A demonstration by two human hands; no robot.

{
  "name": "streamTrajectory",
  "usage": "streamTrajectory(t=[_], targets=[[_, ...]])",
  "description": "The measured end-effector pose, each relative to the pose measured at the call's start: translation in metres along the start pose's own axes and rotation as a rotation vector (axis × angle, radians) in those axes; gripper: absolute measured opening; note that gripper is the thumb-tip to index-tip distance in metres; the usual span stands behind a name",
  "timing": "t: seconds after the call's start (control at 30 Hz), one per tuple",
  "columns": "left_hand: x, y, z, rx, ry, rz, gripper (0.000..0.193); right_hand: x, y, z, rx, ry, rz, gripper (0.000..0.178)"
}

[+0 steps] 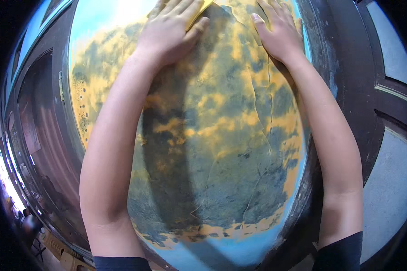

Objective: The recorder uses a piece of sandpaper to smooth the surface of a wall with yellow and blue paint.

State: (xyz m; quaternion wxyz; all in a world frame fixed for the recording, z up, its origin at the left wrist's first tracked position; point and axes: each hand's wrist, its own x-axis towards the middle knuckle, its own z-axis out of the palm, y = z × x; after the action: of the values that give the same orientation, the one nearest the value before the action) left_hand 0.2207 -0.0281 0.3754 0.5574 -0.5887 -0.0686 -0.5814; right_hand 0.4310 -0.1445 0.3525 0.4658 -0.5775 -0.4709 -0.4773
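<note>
Both my arms reach up to a wall panel [221, 158] patched with dark grey and orange-yellow, its surface cracked in places. At the top, my left hand [172, 31] presses a yellow sheet of sandpaper [202, 10] against the panel. Only the sheet's edge shows between thumb and fingers; the rest lies under the hand or beyond the frame. To the right, my right hand [280, 31] rests on the panel with fingers stretched and thumb apart, nothing visible in it. Long cracks run down the surface below that hand.
Light blue paint [203, 255] borders the patched area. A dark wooden door [45, 113] with a metal hinge stands at the left, and dark framing with pale panels [393, 180] at the right. Tan plastic chairs [54, 244] and a blurred person [29, 223] are at the lower left.
</note>
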Motion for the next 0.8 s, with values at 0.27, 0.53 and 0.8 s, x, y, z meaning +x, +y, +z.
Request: streamTrajectory(t=[0.27, 0.53, 0.8], targets=[[-0.016, -0.011, -0.020, -0.388, 0.098, 0.065, 0.022, -0.001, 0.006, 0.008, 0.015, 0.000, -0.018, 0.059], [-0.017, 0.001, -0.023, -0.368, 0.060, 0.138, 0.015, 0.005, 0.029, 0.029, 0.540, 0.644, -0.649, 0.042], [-0.026, 0.001, -0.025, -0.399, 0.070, 0.200, 0.016, -0.016, -0.034, 0.020, 0.463, 0.260, -0.677, 0.042]])
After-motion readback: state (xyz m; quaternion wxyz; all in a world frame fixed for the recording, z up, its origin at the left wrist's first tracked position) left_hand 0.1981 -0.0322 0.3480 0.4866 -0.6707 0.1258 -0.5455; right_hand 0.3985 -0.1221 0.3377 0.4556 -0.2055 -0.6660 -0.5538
